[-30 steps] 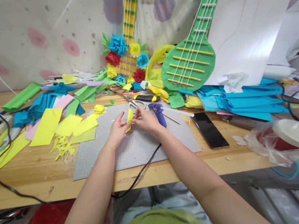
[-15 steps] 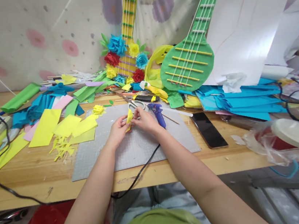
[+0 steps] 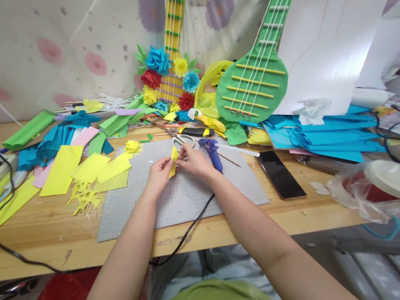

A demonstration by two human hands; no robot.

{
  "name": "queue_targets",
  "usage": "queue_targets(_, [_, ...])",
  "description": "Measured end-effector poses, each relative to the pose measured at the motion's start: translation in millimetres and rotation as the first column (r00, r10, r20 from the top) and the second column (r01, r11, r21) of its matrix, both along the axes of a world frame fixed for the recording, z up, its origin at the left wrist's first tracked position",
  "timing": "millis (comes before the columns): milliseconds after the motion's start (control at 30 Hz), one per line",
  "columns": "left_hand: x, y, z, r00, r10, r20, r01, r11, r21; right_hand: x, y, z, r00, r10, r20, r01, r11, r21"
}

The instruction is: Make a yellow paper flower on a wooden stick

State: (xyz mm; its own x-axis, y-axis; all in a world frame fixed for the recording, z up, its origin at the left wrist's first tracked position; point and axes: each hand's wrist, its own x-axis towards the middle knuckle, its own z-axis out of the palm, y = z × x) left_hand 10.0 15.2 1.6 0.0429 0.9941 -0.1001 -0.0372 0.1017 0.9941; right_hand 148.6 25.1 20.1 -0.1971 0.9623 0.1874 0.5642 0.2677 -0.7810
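Over the grey cutting mat (image 3: 192, 200), my left hand (image 3: 159, 175) and my right hand (image 3: 196, 161) meet and both pinch a small folded piece of yellow paper (image 3: 173, 163). The fingers of each hand are closed on it. A finished yellow paper flower (image 3: 132, 146) lies on the mat's far left corner. Scissors (image 3: 183, 135) and a blue glue gun (image 3: 212, 151) lie just beyond my right hand, the gun's black cord (image 3: 191, 227) running back over the table edge.
Yellow paper sheets (image 3: 88, 169) and scraps lie left of the mat. A black phone (image 3: 280, 174) lies to the right. Two paper guitars, one green (image 3: 253, 81) and one yellow with flowers (image 3: 171, 75), lean against the wall. Blue paper (image 3: 323, 133) and a plastic bag (image 3: 385, 189) crowd the right.
My hands stay in place over the mat; the fingers have shifted slightly on the yellow paper, working it between them.
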Motion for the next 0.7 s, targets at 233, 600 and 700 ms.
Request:
queue_targets(233, [2, -1, 5.3, 0.997, 0.048, 0.057, -0.048, 0.999, 0.003, 6, -4, 9.9, 0.993, 0.108, -0.041, -0.108, 0.994, 0.01])
queue_targets(600, [5, -1, 2.9, 0.986, 0.086, 0.14, -0.089, 0.996, 0.021, 8, -8, 14.6, 0.995, 0.066, -0.075, -0.066, 0.998, -0.001])
queue_targets(700, [6, -2, 5.1, 0.982, 0.118, 0.145, -0.125, 0.991, 0.038, 7, -7, 12.0, 0.994, 0.025, -0.11, -0.024, 1.0, 0.01])
